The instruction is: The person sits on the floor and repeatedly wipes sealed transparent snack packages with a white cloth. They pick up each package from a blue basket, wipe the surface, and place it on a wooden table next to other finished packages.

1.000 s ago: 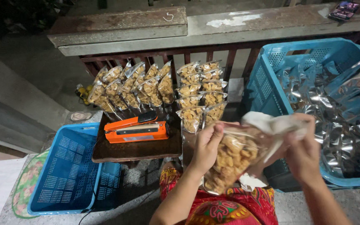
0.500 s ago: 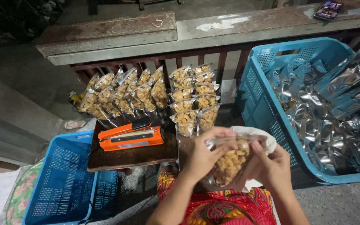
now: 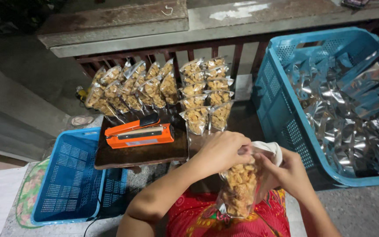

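Clear snack bag (image 3: 238, 188) hangs upright between our hands, left hand (image 3: 222, 151) and right hand (image 3: 288, 171) both pinching its top.

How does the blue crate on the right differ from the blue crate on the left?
The right blue crate is heaped with shiny silver pouches; the left blue crate looks empty. The right crate is deeper, with tall walls; the left one looks shallower. The right crate runs out of view at the edge; the left one shows almost whole. Both are blue perforated plastic.
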